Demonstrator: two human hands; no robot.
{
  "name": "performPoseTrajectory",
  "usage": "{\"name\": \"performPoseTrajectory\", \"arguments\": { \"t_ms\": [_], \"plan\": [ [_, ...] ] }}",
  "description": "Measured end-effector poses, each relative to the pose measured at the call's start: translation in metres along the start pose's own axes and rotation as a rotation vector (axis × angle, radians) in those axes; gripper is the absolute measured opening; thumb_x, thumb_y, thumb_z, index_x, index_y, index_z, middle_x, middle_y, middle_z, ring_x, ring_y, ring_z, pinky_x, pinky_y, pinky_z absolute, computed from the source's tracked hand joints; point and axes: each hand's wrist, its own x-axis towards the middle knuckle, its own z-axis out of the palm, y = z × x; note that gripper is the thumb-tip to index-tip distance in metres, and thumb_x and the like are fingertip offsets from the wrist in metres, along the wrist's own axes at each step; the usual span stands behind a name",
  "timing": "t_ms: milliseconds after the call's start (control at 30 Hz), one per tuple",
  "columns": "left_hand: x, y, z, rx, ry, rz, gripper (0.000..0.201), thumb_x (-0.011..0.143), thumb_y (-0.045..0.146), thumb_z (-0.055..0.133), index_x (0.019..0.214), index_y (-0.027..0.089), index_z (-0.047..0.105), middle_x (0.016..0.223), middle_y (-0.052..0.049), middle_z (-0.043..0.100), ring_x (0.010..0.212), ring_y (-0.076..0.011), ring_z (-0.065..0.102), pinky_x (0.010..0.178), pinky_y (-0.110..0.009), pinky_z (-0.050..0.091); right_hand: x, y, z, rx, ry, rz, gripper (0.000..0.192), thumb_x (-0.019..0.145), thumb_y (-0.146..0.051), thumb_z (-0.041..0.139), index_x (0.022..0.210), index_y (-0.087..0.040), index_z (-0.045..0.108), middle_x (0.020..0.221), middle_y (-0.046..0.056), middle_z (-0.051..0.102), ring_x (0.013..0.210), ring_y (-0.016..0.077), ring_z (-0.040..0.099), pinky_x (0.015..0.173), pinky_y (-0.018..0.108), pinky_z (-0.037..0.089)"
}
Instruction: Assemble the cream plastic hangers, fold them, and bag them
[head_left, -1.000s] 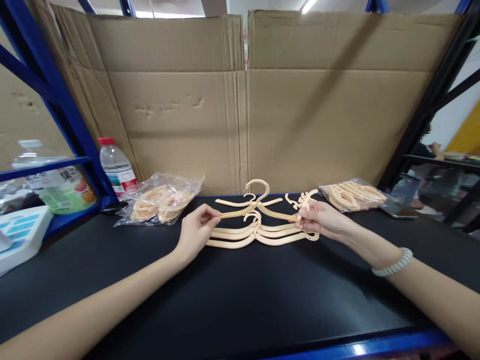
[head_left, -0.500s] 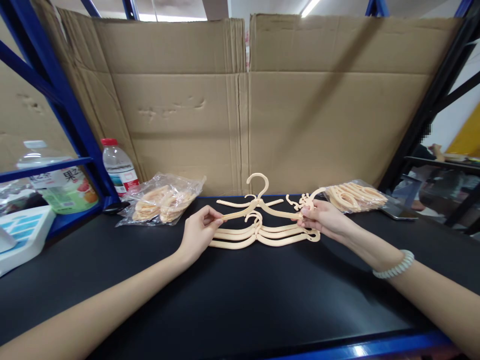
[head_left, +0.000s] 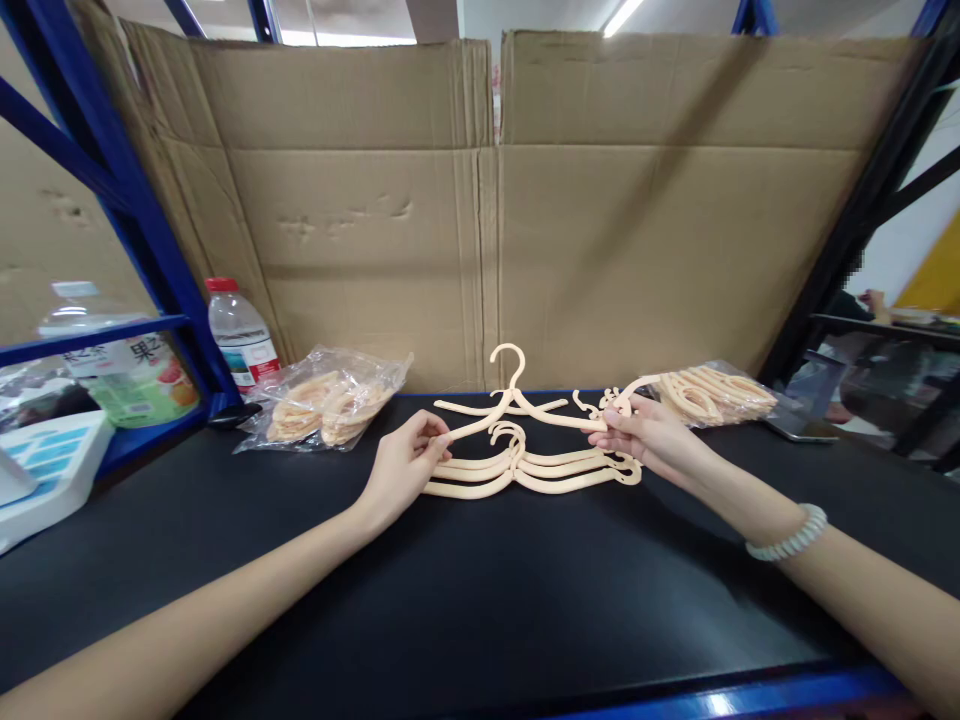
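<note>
A cream clothes hanger is held up between my two hands, its hook pointing up. My left hand pinches the end of its left arm. The end of the right arm is gripped by my right hand, whose fingers partly hide it. Below the held hanger, several matching hangers lie in a row on the black table, hooks together. Behind it lies another hanger, partly covered. Small cream hooked pieces are just beyond my right hand.
Clear bags of cream hangers lie at the left and right. A red-capped bottle stands by the blue frame. Behind is a cardboard wall. A phone-like flat object lies far right, and a white-and-blue item far left.
The held hanger has turned slightly, its hook shifting a little to the left. Both hands keep their grip on its ends.
</note>
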Motion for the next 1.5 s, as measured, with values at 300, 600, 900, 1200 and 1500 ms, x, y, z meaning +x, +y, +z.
{"name": "performPoseTrajectory", "arguments": {
  "t_ms": [300, 600, 900, 1200, 1500],
  "plan": [
    [0.009, 0.017, -0.024, 0.768, -0.210, 0.479, 0.015, 0.091, 0.025, 0.041, 0.090, 0.017, 0.054, 0.082, -0.006, 0.060, 0.076, -0.0203, 0.057, 0.070, -0.032, 0.045, 0.008, -0.006, -0.016, 0.040, -0.104, -0.012, 0.014, 0.082, -0.033, 0.067, 0.082, -0.019, 0.064, 0.091, 0.005, 0.069, 0.079, 0.0165, 0.067, 0.073, 0.031, 0.057],
    [0.009, 0.042, -0.046, 0.981, -0.453, 0.455, 0.019, 0.092, 0.024, 0.040, 0.081, 0.018, 0.053, 0.081, -0.004, 0.059, 0.065, -0.0176, 0.058, 0.058, -0.027, 0.038, 0.016, -0.020, -0.052, -0.072, -0.099, -0.087, 0.019, 0.068, -0.038, 0.075, 0.082, -0.025, 0.073, 0.083, 0.003, 0.070, 0.085, 0.0195, 0.065, 0.085, 0.036, 0.053],
    [0.003, 0.051, -0.054, 0.980, -0.630, 0.482, 0.015, 0.089, 0.020, 0.047, 0.076, 0.019, 0.056, 0.077, -0.002, 0.061, 0.069, -0.0173, 0.059, 0.058, -0.025, 0.035, 0.007, -0.040, -0.067, -0.670, -0.287, -0.033, 0.027, 0.061, -0.042, 0.080, 0.078, -0.023, 0.074, 0.079, 0.003, 0.072, 0.079, 0.0202, 0.066, 0.082, 0.037, 0.051],
    [-0.006, 0.056, -0.045, 0.950, -0.722, 0.486, 0.012, 0.088, 0.016, 0.050, 0.077, 0.020, 0.054, 0.080, -0.002, 0.060, 0.071, -0.0175, 0.059, 0.060, -0.025, 0.036, 0.011, -0.043, -0.073, -0.992, -0.499, 0.009, 0.032, 0.069, -0.051, 0.072, 0.081, -0.021, 0.070, 0.080, 0.001, 0.068, 0.078, 0.0193, 0.062, 0.074, 0.035, 0.048],
    [-0.007, 0.056, -0.043, 1.004, -0.722, 0.485, 0.008, 0.087, 0.019, 0.053, 0.080, 0.020, 0.056, 0.085, -0.002, 0.060, 0.074, -0.0180, 0.061, 0.061, -0.026, 0.040, 0.010, -0.042, -0.069, -1.019, -0.554, -0.004, 0.033, 0.068, -0.046, 0.074, 0.083, -0.017, 0.070, 0.082, 0.004, 0.067, 0.069, 0.0159, 0.059, 0.063, 0.030, 0.046]
  ]
}}
